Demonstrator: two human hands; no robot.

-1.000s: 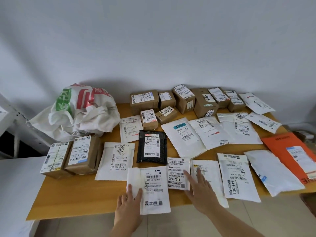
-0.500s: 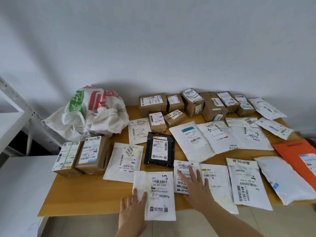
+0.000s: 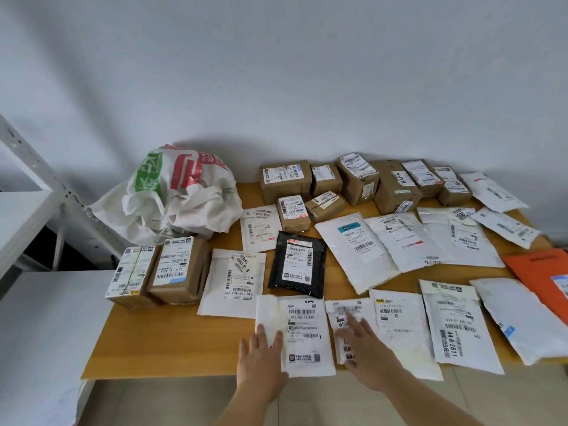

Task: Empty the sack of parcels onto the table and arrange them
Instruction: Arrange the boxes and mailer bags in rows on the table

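White mailers at table (image 3: 172,361) front edge: left hand (image 3: 261,361) and right hand (image 3: 365,352), fingers flat, pressing two; arranging step, next squaring the row.

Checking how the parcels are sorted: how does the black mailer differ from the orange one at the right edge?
The black mailer lies in the middle of the table, fully in view; the orange mailer is cut off by the frame edge. The black mailer looks smaller than the orange one. The black mailer's white label covers most of its face; the orange mailer's shows only at one corner. Both lie flat, label up, untouched.
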